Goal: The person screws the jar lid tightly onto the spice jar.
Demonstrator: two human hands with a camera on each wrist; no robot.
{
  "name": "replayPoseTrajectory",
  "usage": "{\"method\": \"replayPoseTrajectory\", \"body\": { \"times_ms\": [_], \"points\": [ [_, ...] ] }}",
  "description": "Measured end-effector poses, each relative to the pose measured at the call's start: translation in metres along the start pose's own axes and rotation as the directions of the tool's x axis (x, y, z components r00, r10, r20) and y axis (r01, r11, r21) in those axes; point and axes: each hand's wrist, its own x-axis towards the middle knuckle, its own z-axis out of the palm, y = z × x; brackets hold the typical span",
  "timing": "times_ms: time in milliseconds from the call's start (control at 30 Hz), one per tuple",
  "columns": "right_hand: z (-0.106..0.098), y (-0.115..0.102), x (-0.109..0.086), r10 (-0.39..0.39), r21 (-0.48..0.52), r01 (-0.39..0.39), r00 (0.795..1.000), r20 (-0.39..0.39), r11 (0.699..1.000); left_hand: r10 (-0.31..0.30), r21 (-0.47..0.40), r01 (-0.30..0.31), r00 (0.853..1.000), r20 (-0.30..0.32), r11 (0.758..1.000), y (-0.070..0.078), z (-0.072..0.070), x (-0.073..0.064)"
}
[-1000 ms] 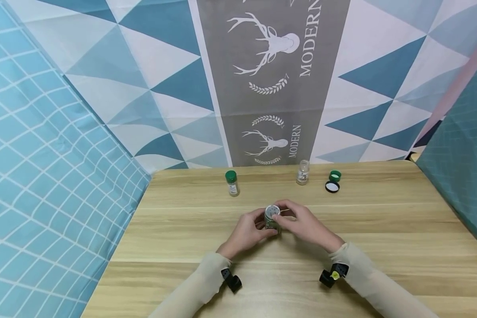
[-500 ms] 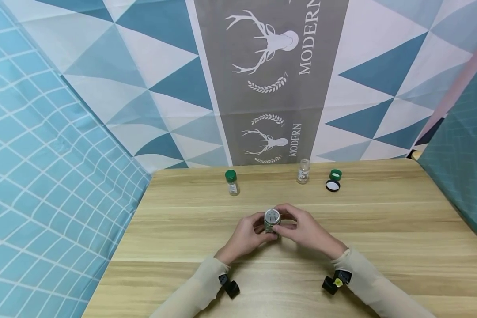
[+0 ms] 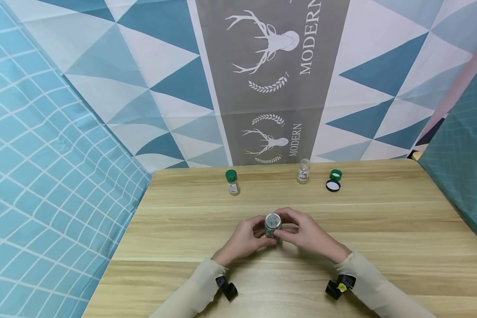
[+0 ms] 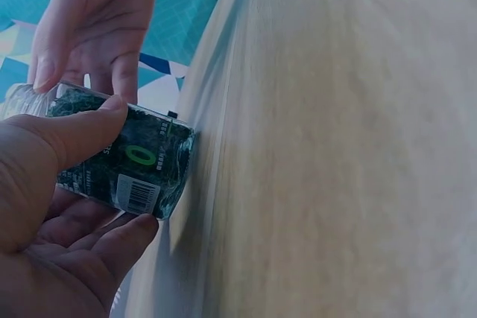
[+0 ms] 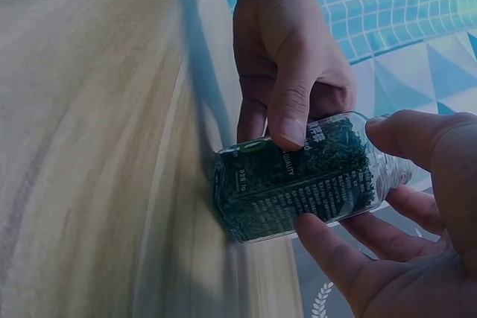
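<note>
A clear glass spice jar (image 3: pixel 273 221) of dark green dried herbs stands between both hands, its grey perforated shaker top facing up. My left hand (image 3: pixel 241 242) grips the jar's body; in the left wrist view its thumb crosses the label of the spice jar (image 4: pixel 138 156), above a barcode. My right hand (image 3: pixel 308 232) holds the same jar near its neck. In the right wrist view, the right thumb lies at the shoulder of the spice jar (image 5: pixel 298 176), with the fingers on the opposite side. The jar's base appears close to the table; contact is unclear.
A green-capped spice jar (image 3: pixel 232 183) stands at the back left of the wooden table (image 3: pixel 183 229). Behind the right hand is an uncapped glass jar (image 3: pixel 303 172). Right of it lie a green cap (image 3: pixel 335 174) and a black cap (image 3: pixel 333 186). Patterned cloth (image 3: pixel 167 88) hangs behind.
Both hands and the jar have shifted slightly toward me. My right thumb has moved off the shaker top onto the jar's near side. The other jars and caps stay put.
</note>
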Motion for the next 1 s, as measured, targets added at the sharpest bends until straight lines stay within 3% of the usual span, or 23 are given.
{"method": "replayPoseTrajectory", "body": {
  "times_ms": [400, 1000],
  "points": [
    [0.003, -0.001, -0.008, 0.024, 0.009, -0.024, 1.0, 0.009, 1.0, -0.005, -0.037, 0.005, 1.0, -0.006, 0.999, 0.003, 0.003, -0.007],
    [0.004, -0.003, -0.011, 0.015, 0.016, -0.016, 1.0, 0.018, 1.0, 0.012, -0.018, -0.012, 1.0, 0.001, 1.0, 0.004, 0.004, -0.011]
  ]
}}
